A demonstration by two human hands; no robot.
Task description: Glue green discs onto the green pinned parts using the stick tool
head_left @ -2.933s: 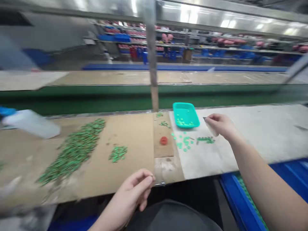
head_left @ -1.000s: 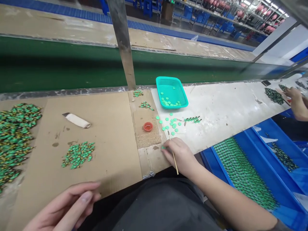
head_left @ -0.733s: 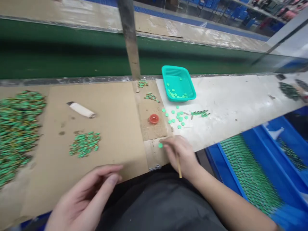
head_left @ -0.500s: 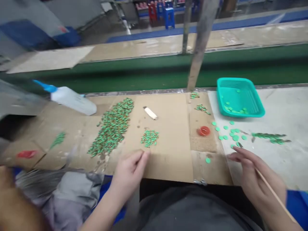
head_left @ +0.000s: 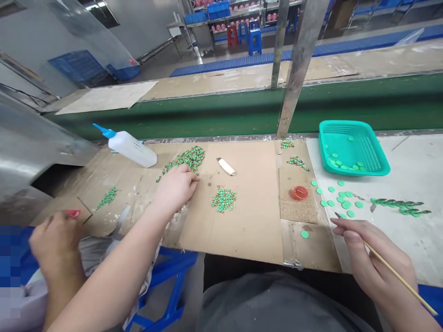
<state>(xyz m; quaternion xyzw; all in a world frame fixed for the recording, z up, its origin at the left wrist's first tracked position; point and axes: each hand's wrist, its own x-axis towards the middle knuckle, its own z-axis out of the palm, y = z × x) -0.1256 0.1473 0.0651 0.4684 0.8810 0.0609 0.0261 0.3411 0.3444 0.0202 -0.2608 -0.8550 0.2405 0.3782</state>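
Note:
My left hand (head_left: 178, 186) lies over the large pile of small green and brown pieces (head_left: 188, 157), its fingers curled and pointing right; whatever is under them is hidden. My right hand (head_left: 375, 253) grips a thin wooden brush (head_left: 401, 279), its dark tip close to the loose green discs (head_left: 346, 204). A smaller heap of pieces (head_left: 224, 200) sits on the cardboard between my hands. Left of the discs stands a small red cup (head_left: 299, 192). Rows of green pieces (head_left: 396, 203) lie on the pale sheet at the right.
A turquoise basket (head_left: 384, 168) holding green discs stands at the back right. A white bottle (head_left: 133, 150) with a blue nozzle lies at the left. A short white-wrapped tool (head_left: 226, 166) rests mid-table. Another person's hand (head_left: 57, 235) is at the far left, near a red item. A metal post (head_left: 297, 69) rises behind.
My left hand has moved left and up from the small heap onto the large pile. My right hand still holds the brush near the discs. The other person's hand has come into clearer view.

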